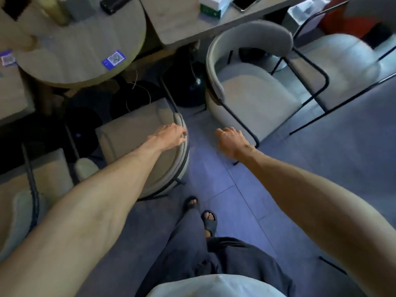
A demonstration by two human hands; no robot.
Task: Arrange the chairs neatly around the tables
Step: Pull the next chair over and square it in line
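Gripping the near chair [137, 133] backrest, left hand [171, 136]; right hand [230, 139] loosely curled, empty, beside second chair [252, 91]

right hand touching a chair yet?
No. The right hand hangs over bare floor short of the grey chair, while the left hand rests on the other chair's backrest.

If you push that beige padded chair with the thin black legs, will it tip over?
Probably not: the beige padded chair looks low and wide on spread thin legs. It likely slides on the smooth grey tiled floor. The left hand rests on its curved back.
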